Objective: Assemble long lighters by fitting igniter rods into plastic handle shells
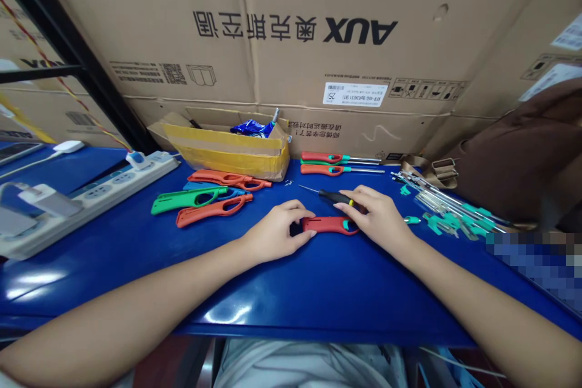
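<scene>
My left hand (pixel 282 230) has its thumb and fingers closed on the left end of a red lighter casing (pixel 328 224), which lies on the blue table. A green trigger piece shows in the casing's finger hole. My right hand (pixel 379 215) grips a screwdriver (pixel 335 197) with a black handle and a thin shaft pointing left, held just above the casing. That hand covers the casing's right end. A few tiny pale screws (pixel 289 182) lie beyond the screwdriver tip. Left of my left hand lie several loose casings, among them a green one (pixel 188 199) and an orange one (pixel 213 210).
Behind stands a yellow-taped carton (pixel 227 154) with a blue foil packet (pixel 254 128). Several long-nosed lighters (pixel 341 170) lie by the cardboard wall. Metal rods and green parts (pixel 450 221) are piled at right, near a brown bag (pixel 513 151). A white power strip (pixel 104 197) crosses the left side.
</scene>
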`<state>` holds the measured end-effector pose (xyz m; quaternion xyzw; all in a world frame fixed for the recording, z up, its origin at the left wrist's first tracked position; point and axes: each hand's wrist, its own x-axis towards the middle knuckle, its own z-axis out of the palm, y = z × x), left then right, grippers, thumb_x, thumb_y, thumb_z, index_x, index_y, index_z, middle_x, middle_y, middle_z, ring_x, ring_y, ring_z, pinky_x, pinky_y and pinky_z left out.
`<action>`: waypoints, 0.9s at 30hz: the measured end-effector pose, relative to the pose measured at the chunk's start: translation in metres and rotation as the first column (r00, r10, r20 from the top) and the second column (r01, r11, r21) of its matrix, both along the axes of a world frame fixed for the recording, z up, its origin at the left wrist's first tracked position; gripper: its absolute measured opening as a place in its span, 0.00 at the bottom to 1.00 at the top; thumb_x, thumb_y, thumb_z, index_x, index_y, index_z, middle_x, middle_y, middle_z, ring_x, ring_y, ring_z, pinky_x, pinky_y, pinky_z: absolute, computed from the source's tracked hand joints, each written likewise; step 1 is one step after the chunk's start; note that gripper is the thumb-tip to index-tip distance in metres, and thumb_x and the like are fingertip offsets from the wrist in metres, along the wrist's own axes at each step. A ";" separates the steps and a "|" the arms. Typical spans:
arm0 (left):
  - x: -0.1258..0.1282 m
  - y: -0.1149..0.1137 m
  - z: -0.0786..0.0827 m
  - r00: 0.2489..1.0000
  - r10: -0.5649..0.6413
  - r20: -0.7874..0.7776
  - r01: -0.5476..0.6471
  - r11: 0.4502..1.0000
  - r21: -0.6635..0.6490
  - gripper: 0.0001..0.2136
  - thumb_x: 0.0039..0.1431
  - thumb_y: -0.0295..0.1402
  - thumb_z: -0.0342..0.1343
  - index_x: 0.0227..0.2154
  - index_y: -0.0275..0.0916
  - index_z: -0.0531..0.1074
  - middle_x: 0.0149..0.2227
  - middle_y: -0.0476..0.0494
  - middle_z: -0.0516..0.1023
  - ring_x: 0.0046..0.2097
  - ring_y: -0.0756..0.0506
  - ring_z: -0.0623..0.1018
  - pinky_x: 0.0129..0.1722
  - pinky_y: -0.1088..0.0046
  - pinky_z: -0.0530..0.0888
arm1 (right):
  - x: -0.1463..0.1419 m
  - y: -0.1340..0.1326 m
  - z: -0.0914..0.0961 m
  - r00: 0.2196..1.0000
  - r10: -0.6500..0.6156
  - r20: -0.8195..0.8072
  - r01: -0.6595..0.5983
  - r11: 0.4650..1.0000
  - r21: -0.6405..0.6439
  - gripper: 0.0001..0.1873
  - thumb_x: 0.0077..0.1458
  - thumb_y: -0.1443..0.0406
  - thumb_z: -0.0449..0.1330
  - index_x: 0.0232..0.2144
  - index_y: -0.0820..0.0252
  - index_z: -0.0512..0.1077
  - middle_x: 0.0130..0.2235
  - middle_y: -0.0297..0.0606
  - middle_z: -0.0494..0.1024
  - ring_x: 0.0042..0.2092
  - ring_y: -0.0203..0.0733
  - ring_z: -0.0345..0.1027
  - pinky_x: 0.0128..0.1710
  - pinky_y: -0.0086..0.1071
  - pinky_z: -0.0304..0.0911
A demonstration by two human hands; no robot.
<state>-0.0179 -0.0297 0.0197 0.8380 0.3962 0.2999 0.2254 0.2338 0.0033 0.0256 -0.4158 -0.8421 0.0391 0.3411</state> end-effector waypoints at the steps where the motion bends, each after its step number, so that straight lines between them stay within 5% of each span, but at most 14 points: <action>1: 0.001 0.001 -0.002 1.000 0.009 0.015 -0.008 1.000 -0.011 0.14 0.61 0.34 0.61 0.48 0.36 0.78 0.41 0.41 0.76 0.37 0.48 0.77 0.38 0.71 0.76 | -0.001 0.001 -0.001 1.000 -0.010 0.006 0.010 1.000 0.012 0.19 0.65 0.55 0.59 0.48 0.63 0.78 0.35 0.41 0.75 0.31 0.41 0.69 0.32 0.35 0.66; 27: 0.003 0.005 -0.008 0.996 0.026 0.084 -0.019 0.997 -0.076 0.15 0.58 0.36 0.63 0.47 0.38 0.79 0.41 0.43 0.75 0.36 0.48 0.76 0.34 0.74 0.75 | -0.013 0.001 -0.012 0.990 -0.100 0.100 0.086 0.987 0.139 0.17 0.65 0.57 0.60 0.49 0.61 0.77 0.39 0.41 0.79 0.37 0.44 0.75 0.35 0.34 0.69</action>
